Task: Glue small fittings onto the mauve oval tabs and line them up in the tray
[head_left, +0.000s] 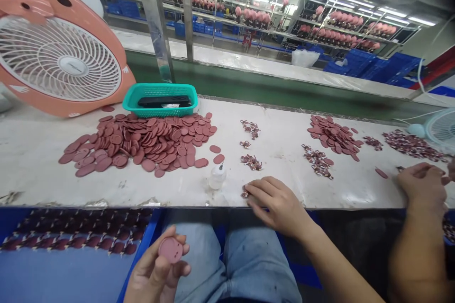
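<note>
My left hand (156, 267), held over my lap, grips a round dusty-red disc (171, 250) with small holes between thumb and fingers. At the table's front edge my right hand (275, 203) reaches down, its thumb and fingertips closed at a small brown-and-white piece (245, 194). The exact kind of this piece is too small to make out. Further back lie little heaps of similar pieces (251, 162). A clear bottle with a thin dark tip (217, 177) stands left of my right hand. A large pile of dusty-red oval discs (152, 139) spreads across the left side.
An orange fan (71, 64) and a green basket (159, 109) holding a dark object stand at the back left. Below the table's left edge, a blue bin (71, 274) holds rows of dark red parts. A co-worker's hands (423, 182) work at the right beside another disc pile (334, 136).
</note>
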A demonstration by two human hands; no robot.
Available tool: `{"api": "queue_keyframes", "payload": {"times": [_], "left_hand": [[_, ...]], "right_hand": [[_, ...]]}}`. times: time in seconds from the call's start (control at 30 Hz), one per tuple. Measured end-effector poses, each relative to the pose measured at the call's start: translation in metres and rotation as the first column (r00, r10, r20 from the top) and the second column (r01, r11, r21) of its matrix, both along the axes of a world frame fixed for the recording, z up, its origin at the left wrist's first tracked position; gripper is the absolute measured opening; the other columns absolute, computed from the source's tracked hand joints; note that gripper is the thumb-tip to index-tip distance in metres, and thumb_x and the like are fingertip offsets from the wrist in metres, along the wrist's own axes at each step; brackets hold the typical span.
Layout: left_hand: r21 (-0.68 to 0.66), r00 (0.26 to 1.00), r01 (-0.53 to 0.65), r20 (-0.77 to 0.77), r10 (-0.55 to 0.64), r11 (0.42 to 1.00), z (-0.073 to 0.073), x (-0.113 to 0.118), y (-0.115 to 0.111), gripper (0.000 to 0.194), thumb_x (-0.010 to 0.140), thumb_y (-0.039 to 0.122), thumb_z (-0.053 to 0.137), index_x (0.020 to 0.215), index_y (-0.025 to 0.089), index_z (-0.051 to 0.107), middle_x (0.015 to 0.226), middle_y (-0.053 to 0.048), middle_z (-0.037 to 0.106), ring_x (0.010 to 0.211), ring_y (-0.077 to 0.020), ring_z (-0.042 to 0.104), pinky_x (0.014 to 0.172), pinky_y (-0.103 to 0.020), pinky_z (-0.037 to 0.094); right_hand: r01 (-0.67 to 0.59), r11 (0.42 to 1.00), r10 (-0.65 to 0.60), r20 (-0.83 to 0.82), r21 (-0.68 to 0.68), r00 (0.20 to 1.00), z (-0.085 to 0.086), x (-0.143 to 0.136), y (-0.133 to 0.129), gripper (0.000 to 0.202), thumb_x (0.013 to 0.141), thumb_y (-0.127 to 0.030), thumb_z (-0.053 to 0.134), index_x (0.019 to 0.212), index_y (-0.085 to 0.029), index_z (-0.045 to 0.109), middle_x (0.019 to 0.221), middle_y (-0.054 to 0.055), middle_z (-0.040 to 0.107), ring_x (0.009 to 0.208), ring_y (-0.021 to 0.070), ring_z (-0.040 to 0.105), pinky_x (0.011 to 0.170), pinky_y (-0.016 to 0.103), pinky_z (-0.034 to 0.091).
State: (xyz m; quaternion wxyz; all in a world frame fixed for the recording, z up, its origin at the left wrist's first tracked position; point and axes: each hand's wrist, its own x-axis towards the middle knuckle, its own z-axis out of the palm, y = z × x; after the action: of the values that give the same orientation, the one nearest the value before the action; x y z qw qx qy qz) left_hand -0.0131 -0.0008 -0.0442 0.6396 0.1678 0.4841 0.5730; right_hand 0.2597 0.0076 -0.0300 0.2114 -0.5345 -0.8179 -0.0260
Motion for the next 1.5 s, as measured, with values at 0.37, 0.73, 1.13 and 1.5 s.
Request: {"api": "queue_keyframes", "payload": {"times": [0.37, 0.73, 1.13, 1.5], "left_hand": [[-0.247, 0.971, 0.225, 0.140, -0.195, 0.942, 0.031, 0.007, -0.010, 0.047, 0.049, 0.046, 0.095, 0.084, 0.019, 0.082, 0.070, -0.005, 0.074, 0.060, -0.0141, 0.065, 0.048, -0.019, 0.053], [-0.179, 0.905, 0.409, 0.206, -0.373, 0.895, 0.030, -0.003, -0.014, 0.034, 0.064, 0.043, 0.090, 0.079, 0.014, 0.081, 0.067, -0.002, 0.065, 0.059, -0.0106, 0.058, 0.049, -0.017, 0.052], [-0.193, 0.905, 0.412, 0.200, -0.376, 0.890, 0.032, -0.002, -0.014, 0.033, 0.060, 0.044, 0.092, 0.069, 0.014, 0.078, 0.064, -0.001, 0.063, 0.058, -0.0104, 0.058, 0.047, -0.017, 0.052], [-0.211, 0.906, 0.402, 0.229, -0.355, 0.891, 0.030, -0.003, -0.015, 0.033, 0.058, 0.043, 0.093, 0.071, 0.015, 0.080, 0.062, -0.001, 0.064, 0.057, -0.0093, 0.058, 0.048, -0.017, 0.052]], "right_hand": [[-0.181, 0.974, 0.055, -0.629, -0.138, 0.775, 0.013, -0.052, -0.030, 0.029, 0.097, -0.015, 0.058, 0.124, -0.025, 0.064, 0.097, 0.004, 0.073, 0.087, 0.0156, 0.069, 0.077, 0.027, 0.057], [-0.394, 0.863, 0.011, -0.766, -0.318, 0.643, 0.046, -0.093, -0.018, 0.020, 0.093, -0.017, 0.066, 0.110, -0.026, 0.073, 0.090, -0.001, 0.075, 0.079, 0.0135, 0.064, 0.076, 0.026, 0.050], [-0.433, 0.845, 0.088, -0.717, -0.314, 0.692, 0.049, -0.089, -0.014, 0.018, 0.096, -0.023, 0.063, 0.109, -0.026, 0.074, 0.083, 0.001, 0.071, 0.076, 0.0155, 0.062, 0.073, 0.029, 0.048], [-0.454, 0.826, 0.120, -0.682, -0.335, 0.722, 0.050, -0.091, -0.009, 0.015, 0.097, -0.021, 0.061, 0.105, -0.021, 0.074, 0.083, 0.003, 0.071, 0.076, 0.0154, 0.062, 0.071, 0.027, 0.048]]}}
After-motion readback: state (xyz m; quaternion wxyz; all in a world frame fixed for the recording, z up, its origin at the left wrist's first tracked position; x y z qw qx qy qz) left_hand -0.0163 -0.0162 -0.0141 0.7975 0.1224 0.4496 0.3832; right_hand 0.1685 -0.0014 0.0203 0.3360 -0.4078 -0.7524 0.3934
